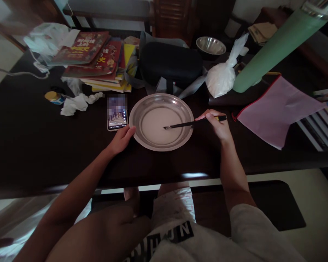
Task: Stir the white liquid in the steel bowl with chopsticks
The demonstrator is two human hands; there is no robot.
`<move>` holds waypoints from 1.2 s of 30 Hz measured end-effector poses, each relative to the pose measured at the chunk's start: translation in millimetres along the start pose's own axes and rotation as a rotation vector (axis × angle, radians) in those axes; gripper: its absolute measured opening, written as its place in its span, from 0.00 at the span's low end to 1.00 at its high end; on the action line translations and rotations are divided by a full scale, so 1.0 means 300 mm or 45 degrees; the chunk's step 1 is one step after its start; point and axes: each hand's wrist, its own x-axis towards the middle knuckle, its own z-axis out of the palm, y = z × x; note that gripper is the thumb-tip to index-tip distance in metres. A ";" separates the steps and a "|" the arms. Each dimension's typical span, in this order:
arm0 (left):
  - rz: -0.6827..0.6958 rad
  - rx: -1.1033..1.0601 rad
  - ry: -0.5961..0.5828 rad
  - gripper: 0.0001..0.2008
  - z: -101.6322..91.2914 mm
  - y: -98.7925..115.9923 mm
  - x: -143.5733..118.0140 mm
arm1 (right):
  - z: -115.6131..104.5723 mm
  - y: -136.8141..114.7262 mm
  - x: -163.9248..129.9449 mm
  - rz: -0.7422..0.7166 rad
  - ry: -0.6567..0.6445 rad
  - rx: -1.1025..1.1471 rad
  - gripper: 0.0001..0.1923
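A wide metal plate [142,107] sits on the dark table [30,145] in front of me, holding a thin pale liquid or batter. My right hand [217,125] grips dark chopsticks [191,124] whose tips rest in the pale mixture near the plate's middle. My left hand [121,140] touches the plate's left rim, fingers curled against it. A phone [116,112] with a lit screen lies just left of the plate, beside my left hand.
Behind the plate stand a black case [171,63], a knotted white plastic bag [222,76], a small steel bowl [210,45] and a green cylinder [276,43]. Stacked books [98,60] and crumpled tissue [76,103] lie left; a pink pouch [278,109] lies right.
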 end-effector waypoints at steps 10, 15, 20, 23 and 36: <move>-0.021 0.019 0.010 0.42 0.002 0.001 -0.001 | 0.002 -0.005 0.000 0.000 0.012 0.012 0.15; -0.011 0.065 0.006 0.39 0.002 -0.011 -0.001 | 0.007 -0.006 0.001 -0.023 -0.152 -0.013 0.13; -0.047 0.063 0.007 0.37 0.001 -0.008 -0.002 | 0.001 -0.001 -0.001 -0.022 0.012 0.015 0.14; -0.046 0.047 -0.001 0.37 0.000 0.000 -0.002 | 0.003 -0.002 -0.002 -0.018 -0.113 0.015 0.13; -0.029 0.023 -0.004 0.37 0.001 0.011 0.000 | 0.005 -0.002 -0.002 -0.035 -0.143 0.007 0.12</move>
